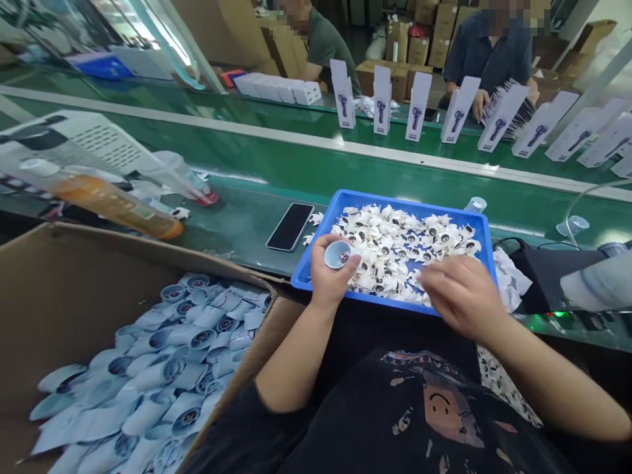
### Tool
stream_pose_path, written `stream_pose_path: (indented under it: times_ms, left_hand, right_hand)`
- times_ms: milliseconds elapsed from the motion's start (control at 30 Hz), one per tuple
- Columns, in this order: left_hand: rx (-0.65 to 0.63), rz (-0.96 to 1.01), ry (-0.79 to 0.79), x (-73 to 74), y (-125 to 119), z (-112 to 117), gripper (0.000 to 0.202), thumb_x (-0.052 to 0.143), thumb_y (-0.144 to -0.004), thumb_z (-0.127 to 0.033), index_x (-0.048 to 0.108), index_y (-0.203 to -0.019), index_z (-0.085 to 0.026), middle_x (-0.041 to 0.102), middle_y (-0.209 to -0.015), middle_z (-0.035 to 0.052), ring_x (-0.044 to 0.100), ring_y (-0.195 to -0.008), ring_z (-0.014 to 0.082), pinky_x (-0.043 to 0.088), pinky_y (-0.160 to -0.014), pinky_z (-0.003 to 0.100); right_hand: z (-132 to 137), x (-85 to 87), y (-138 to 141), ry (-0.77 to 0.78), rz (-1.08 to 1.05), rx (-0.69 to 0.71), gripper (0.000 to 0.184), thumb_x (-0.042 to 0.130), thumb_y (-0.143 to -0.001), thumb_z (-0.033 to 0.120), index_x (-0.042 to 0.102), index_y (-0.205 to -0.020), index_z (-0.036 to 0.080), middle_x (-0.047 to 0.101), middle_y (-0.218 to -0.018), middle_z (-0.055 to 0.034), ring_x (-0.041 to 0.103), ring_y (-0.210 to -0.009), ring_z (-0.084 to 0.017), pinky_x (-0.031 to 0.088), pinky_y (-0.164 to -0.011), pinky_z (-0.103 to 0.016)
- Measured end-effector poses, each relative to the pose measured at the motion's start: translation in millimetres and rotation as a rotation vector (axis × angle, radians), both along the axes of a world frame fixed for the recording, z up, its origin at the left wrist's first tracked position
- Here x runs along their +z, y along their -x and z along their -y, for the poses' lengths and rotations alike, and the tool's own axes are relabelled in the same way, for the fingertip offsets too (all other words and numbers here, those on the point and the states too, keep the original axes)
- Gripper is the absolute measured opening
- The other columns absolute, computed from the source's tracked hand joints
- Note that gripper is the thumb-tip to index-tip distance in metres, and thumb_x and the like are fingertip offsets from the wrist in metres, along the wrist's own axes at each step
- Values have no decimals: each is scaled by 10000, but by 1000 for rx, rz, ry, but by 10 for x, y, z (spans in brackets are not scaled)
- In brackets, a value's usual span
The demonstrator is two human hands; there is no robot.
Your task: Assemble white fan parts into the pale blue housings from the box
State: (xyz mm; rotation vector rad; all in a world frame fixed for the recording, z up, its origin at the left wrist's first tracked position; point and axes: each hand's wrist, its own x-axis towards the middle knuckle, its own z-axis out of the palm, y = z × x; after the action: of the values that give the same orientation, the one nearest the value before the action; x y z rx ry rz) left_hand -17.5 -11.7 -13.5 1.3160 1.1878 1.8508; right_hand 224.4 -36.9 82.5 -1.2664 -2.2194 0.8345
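Observation:
My left hand (326, 282) is closed around a light blue, cup-shaped plastic housing (332, 255), its round opening facing up with small reddish metal parts inside. It is over the left front of a blue tray (395, 305) full of small white fan wheels (390, 224) with dark centres. My right hand (461, 289), smeared a little by motion, hovers over the tray's right front part. Its fingers are pinched together; whatever is between them, if anything, cannot be made out. Many similar blue housings (202, 339) lie in a cardboard box at my left.
A phone (290, 227) lies left of the tray. An orange drink bottle (116, 201) and a white basket (106, 141) are farther left. Across the green conveyor belt (276, 155) stand several open white boxes (382, 105). Two people are on the far side.

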Motion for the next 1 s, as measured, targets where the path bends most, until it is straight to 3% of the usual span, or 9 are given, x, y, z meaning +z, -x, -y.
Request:
stream_pose_path:
  times_ms: [100,200,267,367,567,667,800,867,1000]
  left_hand:
    - [22,91,-22,-13,-23,-22,528,783,-688,-442,466,-1049,-222,622,-916,17,628,-835,166,500,-809,310]
    - [19,68,-35,-33,-26,-19,499,785,-682,-412,488,-1031,-213,623,-923,21,622,-816,160,497,-783,300]
    - [12,24,-28,-34,-36,-3,477,781,-681,-381,500,-1027,-208,624,-937,28,623,-827,166,497,-794,309]
    - [0,-8,-6,-17,-60,17,476,779,-673,-358,506,-1034,-207,631,-960,41,626,-848,181,497,-809,328]
    - [-57,-8,17,-6,-70,4,459,767,-677,-344,500,-1023,-205,620,-955,43,620,-843,185,495,-807,339]
    - [-53,0,-11,-47,-50,6,495,756,-696,-345,451,-1064,-215,594,-973,40,616,-867,180,500,-823,342]
    - [-20,-87,-218,-97,-58,92,584,717,-725,-307,351,-1176,-247,542,-1085,63,594,-1014,204,491,-911,383]
    - [-96,-139,-250,-76,-105,184,570,658,-771,-296,331,-1235,-255,530,-1133,80,587,-1051,208,498,-912,384]
    - [-373,-340,-64,104,-246,381,570,678,-809,-376,419,-1302,-251,594,-1163,102,629,-1030,233,538,-872,379]
  right_hand:
    - [-522,-202,428,-49,382,62,236,561,-947,309,622,-1096,136,596,-1179,-87,564,-1121,-200,460,-1010,-454]
    - [-993,-344,685,-90,649,99,249,555,-952,308,609,-1123,135,595,-1174,-88,583,-1079,-189,497,-963,-424]
    - [-1156,-383,763,-111,765,144,280,558,-951,330,595,-1151,137,592,-1172,-88,593,-1049,-181,521,-922,-397]
    - [-1195,-397,775,-137,862,190,293,555,-952,336,587,-1164,136,588,-1174,-89,594,-1041,-181,527,-909,-393]
    - [-1109,-409,655,-135,754,117,284,563,-946,325,590,-1156,137,570,-1205,-91,561,-1109,-204,492,-961,-431]
    - [-998,-369,512,-96,548,38,270,552,-945,317,583,-1139,132,555,-1215,-98,539,-1132,-215,455,-996,-456]
    - [-569,-296,222,41,160,-14,306,408,-973,354,473,-1191,148,555,-1176,-126,594,-991,-173,508,-908,-384]
    - [-277,-292,102,137,-26,-12,367,301,-983,434,408,-1212,168,590,-1061,-108,626,-874,-153,544,-799,-335]
    - [180,-327,1,253,-290,-47,464,221,-965,560,388,-1199,196,598,-870,-54,624,-712,-142,545,-675,-307]
